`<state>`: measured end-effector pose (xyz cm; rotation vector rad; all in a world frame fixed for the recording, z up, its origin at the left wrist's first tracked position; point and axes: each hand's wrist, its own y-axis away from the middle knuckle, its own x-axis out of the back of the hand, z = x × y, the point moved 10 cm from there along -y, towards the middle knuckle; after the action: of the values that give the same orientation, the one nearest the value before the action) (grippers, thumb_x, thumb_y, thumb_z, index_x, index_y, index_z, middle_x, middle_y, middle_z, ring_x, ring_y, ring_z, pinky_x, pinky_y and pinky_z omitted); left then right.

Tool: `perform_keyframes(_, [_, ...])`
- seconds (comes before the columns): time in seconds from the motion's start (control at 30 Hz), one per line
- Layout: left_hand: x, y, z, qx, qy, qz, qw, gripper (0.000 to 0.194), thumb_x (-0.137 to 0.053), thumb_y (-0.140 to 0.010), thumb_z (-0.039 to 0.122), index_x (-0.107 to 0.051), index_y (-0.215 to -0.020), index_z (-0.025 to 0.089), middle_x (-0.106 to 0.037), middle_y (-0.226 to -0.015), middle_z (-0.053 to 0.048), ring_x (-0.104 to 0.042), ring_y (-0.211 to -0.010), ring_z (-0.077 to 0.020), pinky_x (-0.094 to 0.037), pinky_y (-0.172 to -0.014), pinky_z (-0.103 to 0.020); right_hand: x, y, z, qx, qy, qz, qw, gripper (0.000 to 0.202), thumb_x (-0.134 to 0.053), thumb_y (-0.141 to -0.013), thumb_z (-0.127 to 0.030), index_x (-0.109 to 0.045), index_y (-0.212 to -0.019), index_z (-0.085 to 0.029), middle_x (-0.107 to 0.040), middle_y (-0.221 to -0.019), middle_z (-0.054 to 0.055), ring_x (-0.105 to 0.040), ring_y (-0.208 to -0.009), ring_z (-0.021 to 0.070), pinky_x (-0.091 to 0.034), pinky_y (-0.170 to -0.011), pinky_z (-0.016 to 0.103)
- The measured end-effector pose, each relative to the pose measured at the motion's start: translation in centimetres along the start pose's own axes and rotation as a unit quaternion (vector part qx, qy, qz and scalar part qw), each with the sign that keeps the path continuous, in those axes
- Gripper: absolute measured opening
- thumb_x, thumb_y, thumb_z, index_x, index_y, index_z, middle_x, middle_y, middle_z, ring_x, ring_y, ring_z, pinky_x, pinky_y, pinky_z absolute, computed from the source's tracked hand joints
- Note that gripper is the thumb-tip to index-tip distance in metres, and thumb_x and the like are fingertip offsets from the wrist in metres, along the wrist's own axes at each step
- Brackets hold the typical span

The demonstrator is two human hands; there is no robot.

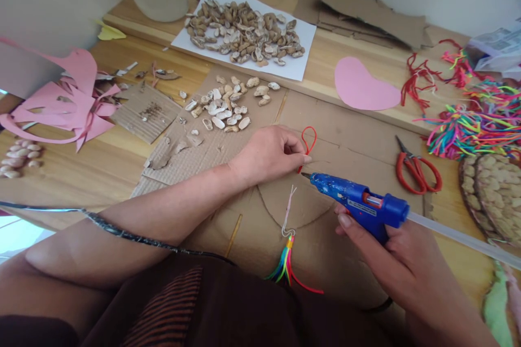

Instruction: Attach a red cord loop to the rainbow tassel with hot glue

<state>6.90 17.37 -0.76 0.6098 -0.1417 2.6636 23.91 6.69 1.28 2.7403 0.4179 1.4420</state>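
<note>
My left hand [271, 152] pinches a red cord loop [315, 138] between thumb and fingertips, low over a brown cardboard piece [350, 157] with a curved outline. In my right hand [402, 265] is a blue hot glue gun [345, 191], its nozzle close to the lower end of the cord. A clear glue stick [456, 236] juts out of its back. Just below the nozzle lies a multicoloured tassel [286, 260] with pale strings on top. Whether the nozzle touches the cord I cannot tell.
Peanut shells [228, 103] lie on the cardboard, with more on white paper [303, 59] behind. Red-handled scissors [415, 168], colourful tassels [459, 130] and a pink paper shape [362, 87] are right. Pink scraps [61, 103] are left. A dark cable [134, 236] crosses my left forearm.
</note>
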Motion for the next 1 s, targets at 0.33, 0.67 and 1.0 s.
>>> perform_keyframes(0.33, [-0.11, -0.05, 0.14, -0.015, -0.018, 0.002, 1.0, 0.019, -0.073, -0.082, 0.02, -0.07, -0.065, 0.016, -0.072, -0.076, -0.001, -0.065, -0.076, -0.0138, -0.049, -0.076, -0.027, -0.18, -0.23, -0.13, 0.002, 0.014, 0.007, 1.0, 0.02, -0.06, -0.093, -0.042, -0.068, -0.091, -0.023, -0.072, -0.081, 0.005, -0.069, -0.075, 0.0245, -0.052, -0.064, 0.034])
perform_keyframes(0.67, [-0.1, -0.15, 0.26, -0.023, -0.042, 0.0, 0.999, 0.019, -0.072, -0.084, 0.021, -0.069, -0.065, 0.018, -0.07, -0.075, 0.001, -0.063, -0.074, -0.013, -0.048, -0.075, -0.026, -0.42, -0.28, 0.24, -0.006, 0.015, -0.003, 1.0, 0.021, -0.06, -0.093, -0.042, -0.067, -0.091, -0.023, -0.072, -0.081, 0.005, -0.069, -0.075, 0.0244, -0.053, -0.065, 0.033])
perform_keyframes(1.0, [-0.2, -0.2, 0.19, -0.025, -0.058, 0.0, 0.998, 0.019, -0.073, -0.084, 0.023, -0.07, -0.066, 0.018, -0.071, -0.077, 0.0, -0.063, -0.076, -0.0136, -0.049, -0.077, -0.027, -0.46, -0.42, 0.01, -0.002, 0.02, -0.003, 1.0, 0.022, -0.059, -0.093, -0.042, -0.067, -0.091, -0.023, -0.072, -0.082, 0.005, -0.069, -0.076, 0.0248, -0.053, -0.065, 0.034])
